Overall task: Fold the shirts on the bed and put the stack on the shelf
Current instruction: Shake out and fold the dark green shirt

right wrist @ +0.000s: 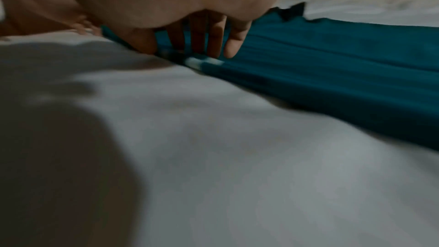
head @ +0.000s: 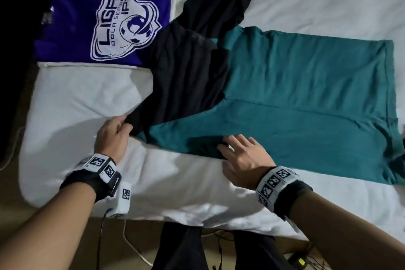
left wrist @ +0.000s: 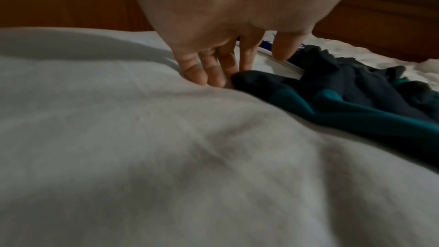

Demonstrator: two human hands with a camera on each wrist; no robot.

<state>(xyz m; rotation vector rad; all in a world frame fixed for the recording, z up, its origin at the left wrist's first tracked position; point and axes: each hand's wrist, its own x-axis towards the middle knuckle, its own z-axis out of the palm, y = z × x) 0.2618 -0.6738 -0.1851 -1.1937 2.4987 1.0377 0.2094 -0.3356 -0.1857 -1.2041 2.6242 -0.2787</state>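
Looking down from the head cam, we've got a teal shirt (head: pixel 295 98) spread flat across the white bed (head: pixel 87 94), centre to right of frame, w/ a black shirt (head: pixel 188 76) lying rumpled over its left part and running up toward the top centre. Upper left, a purple shirt (head: pixel 72 28) sits folded, big white logo facing up. Left hand (head: pixel 115 136), lower left of centre, is at the black shirt's near corner; in the left wrist view the fingers (left wrist: pixel 213 74) point down at that dark corner (left wrist: pixel 256 80), tips touching the fabric and sheet, but we can't tell if it's a real pinch or just contact. Right hand (head: pixel 243 155), lower centre, lies w/ fingers straight and spread on the teal shirt's near edge; right wrist view shows the fingertips (right wrist: pixel 234 48) pressing onto teal cloth (right wrist: pixel 332 67) beside a small white tag (right wrist: pixel 204 61). Both wrists carry marker bands.
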